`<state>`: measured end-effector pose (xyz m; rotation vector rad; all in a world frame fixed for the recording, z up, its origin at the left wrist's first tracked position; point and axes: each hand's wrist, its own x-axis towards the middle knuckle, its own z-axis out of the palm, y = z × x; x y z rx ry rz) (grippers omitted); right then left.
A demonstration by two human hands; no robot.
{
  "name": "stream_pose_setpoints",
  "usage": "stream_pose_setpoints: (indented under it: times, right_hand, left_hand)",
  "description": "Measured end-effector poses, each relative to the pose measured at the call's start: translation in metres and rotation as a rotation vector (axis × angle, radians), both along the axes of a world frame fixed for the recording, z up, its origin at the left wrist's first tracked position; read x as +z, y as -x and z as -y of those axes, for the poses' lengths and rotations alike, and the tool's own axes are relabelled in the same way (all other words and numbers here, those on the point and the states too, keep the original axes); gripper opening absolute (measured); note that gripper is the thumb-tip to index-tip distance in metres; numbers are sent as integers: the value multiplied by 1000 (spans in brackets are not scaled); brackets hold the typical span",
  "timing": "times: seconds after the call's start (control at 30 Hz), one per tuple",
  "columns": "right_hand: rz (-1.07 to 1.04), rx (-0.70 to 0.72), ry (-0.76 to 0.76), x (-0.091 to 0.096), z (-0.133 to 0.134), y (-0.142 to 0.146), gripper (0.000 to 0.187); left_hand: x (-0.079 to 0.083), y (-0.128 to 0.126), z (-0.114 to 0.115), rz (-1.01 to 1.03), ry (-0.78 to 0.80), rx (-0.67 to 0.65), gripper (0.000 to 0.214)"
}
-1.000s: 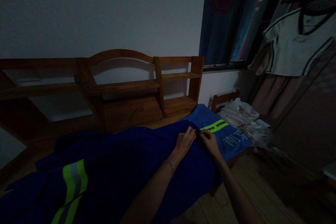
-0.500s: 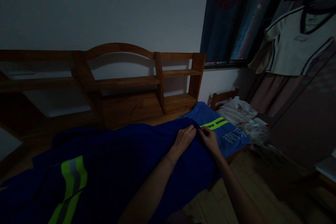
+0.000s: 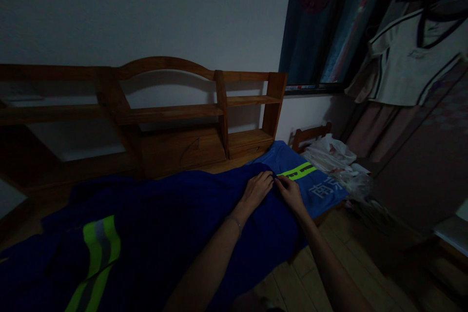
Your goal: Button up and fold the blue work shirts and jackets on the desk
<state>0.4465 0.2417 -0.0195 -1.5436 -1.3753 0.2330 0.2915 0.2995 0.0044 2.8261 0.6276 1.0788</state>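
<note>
A dark blue garment (image 3: pixel 171 219) with yellow-green and grey reflective bands at its left end lies spread in front of me. At its right end, my left hand (image 3: pixel 259 187) pinches the cloth edge, fingers curled together. My right hand (image 3: pixel 289 191) is close beside it, thumb and fingers closed on the same edge. The exact bit of cloth between the fingertips is too dark to make out. Just beyond the hands, a lighter blue garment (image 3: pixel 318 204) with a yellow-green stripe and pale printed characters lies partly under the dark one.
A wooden shelf unit (image 3: pixel 175 114) stands along the wall behind the garments. White plastic bags (image 3: pixel 329 151) lie at the right by a wooden chair back (image 3: pixel 312 134). A white shirt (image 3: pixel 409 63) hangs at the far right, near the window (image 3: pixel 329 34).
Both hands stay at nearly the same spot on the dark blue garment's edge. The view has shifted very slightly; little else differs.
</note>
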Motion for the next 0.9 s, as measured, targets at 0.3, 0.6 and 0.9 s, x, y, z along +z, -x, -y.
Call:
stream_pose_setpoints:
  times: [0.3,0.6,0.9]
  right_hand:
    - [-30,22,-6,1,0,0,30]
    - [-1,-7,1,2,1,1,33]
    - [7,17,-3,4,1,3,33]
  left_hand:
    - [1,-1,3,30,50,72,18]
    - [-1,-2,3,31,82,41,15]
    - [-3,-4,0,106,177,114,12]
